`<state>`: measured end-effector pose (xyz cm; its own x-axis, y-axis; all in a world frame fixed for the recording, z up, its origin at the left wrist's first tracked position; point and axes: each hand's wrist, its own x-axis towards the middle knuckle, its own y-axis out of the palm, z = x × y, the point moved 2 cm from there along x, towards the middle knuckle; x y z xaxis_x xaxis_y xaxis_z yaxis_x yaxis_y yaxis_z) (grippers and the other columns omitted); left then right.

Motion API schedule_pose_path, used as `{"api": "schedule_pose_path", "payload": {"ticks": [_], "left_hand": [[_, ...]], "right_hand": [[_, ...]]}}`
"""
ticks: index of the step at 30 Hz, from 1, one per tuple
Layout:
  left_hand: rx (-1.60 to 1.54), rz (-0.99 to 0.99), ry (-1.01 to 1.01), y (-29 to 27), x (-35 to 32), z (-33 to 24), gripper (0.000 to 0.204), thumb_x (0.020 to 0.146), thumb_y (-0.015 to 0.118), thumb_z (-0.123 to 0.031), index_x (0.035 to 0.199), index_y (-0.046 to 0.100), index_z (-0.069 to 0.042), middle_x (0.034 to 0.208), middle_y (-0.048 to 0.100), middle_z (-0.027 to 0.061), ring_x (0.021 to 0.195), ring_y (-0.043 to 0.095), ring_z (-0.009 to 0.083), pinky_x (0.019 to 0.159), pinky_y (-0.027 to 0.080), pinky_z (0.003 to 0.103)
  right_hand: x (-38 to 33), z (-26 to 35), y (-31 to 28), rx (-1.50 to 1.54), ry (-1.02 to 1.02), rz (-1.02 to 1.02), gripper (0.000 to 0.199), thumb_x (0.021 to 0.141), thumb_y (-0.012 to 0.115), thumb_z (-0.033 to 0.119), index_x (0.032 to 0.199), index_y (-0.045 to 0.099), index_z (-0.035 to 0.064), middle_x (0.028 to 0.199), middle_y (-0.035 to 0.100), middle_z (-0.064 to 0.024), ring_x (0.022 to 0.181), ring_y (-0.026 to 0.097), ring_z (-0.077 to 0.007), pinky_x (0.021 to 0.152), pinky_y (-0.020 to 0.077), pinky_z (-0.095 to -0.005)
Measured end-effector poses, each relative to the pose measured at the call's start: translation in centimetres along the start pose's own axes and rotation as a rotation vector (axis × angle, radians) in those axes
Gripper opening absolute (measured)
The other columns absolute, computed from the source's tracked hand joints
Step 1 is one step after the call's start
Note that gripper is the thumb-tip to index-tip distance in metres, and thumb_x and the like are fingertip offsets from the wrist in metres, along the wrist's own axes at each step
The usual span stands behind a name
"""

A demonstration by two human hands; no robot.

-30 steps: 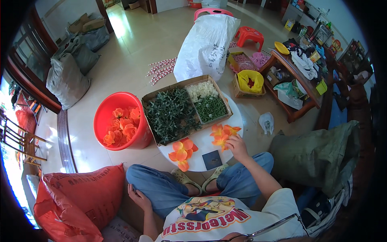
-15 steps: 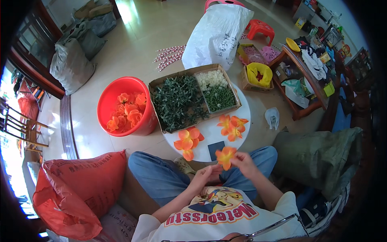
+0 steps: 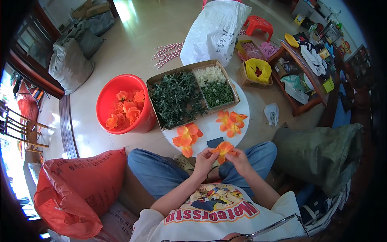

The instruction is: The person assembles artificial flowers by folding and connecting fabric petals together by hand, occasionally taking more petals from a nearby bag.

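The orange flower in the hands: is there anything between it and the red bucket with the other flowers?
Nothing blocks it from above. The orange flower is held by the left hand and right hand. Between it and the red bucket lie only loose flowers on the round white table, low and flat.

Seated over blue-jeaned knees, the person pinches an orange fabric flower [image 3: 222,149] between both hands — left hand [image 3: 204,160] and right hand [image 3: 239,159] meeting on it, fingers closed on the petals. Just beyond lies a round white bench [image 3: 209,127] carrying two loose petal clusters and a cardboard tray [image 3: 189,93] of green stems. Left of the tray stands a red bucket [image 3: 108,99] of orange blossoms — touching the bench's edge.
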<state>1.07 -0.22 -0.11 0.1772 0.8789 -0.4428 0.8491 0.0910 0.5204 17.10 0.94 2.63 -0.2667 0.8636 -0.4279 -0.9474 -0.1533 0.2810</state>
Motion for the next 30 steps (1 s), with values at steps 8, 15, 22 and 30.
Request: {"api": "schedule_pose_path", "payload": {"ticks": [8, 15, 22, 30], "left_hand": [[-0.168, -0.056, -0.014, 1.0, 1.5, -0.4, 0.029, 0.088, 0.063, -0.010, 0.113, 0.051, -0.002, 0.097, 0.063, 0.0048, 0.085, 0.060, 0.0087, 0.076, 0.048, 0.021], [-0.091, -0.020, -0.036, 0.3, 2.0, -0.7, 0.034, 0.087, 0.065, -0.016, 0.115, 0.054, 0.000, 0.099, 0.064, 0.0047, 0.088, 0.059, 0.0077, 0.080, 0.046, 0.022], [0.075, -0.051, -0.100, -0.2, 1.9, -0.7, 0.022, 0.085, 0.068, -0.016, 0.100, 0.063, 0.000, 0.093, 0.066, 0.0031, 0.084, 0.060, 0.0067, 0.077, 0.047, 0.021], [0.070, -0.072, -0.055, -0.3, 2.5, -0.3, 0.016, 0.083, 0.068, -0.008, 0.096, 0.064, 0.000, 0.088, 0.066, 0.0028, 0.075, 0.060, 0.0064, 0.068, 0.047, 0.019]], "right_hand": [[1.9, -1.9, -1.4, 0.162, 0.056, -0.113, 0.014, 0.092, 0.056, 0.015, 0.093, 0.060, 0.0022, 0.089, 0.063, -0.0067, 0.079, 0.062, -0.0147, 0.074, 0.0512, -0.0302], [2.1, -2.2, -1.5, 0.201, 0.026, -0.151, 0.015, 0.091, 0.059, 0.015, 0.093, 0.060, 0.0011, 0.087, 0.064, -0.0056, 0.073, 0.061, -0.0127, 0.069, 0.0507, -0.0271], [2.4, -2.4, -1.3, 0.125, 0.012, -0.183, 0.016, 0.088, 0.062, 0.016, 0.093, 0.062, 0.0000, 0.084, 0.065, -0.0051, 0.070, 0.063, -0.0114, 0.068, 0.0510, -0.0237], [2.7, -2.7, -1.1, 0.154, 0.010, -0.191, 0.016, 0.087, 0.064, 0.015, 0.091, 0.062, 0.0002, 0.082, 0.064, -0.0042, 0.070, 0.063, -0.0111, 0.068, 0.0512, -0.0237]]}}
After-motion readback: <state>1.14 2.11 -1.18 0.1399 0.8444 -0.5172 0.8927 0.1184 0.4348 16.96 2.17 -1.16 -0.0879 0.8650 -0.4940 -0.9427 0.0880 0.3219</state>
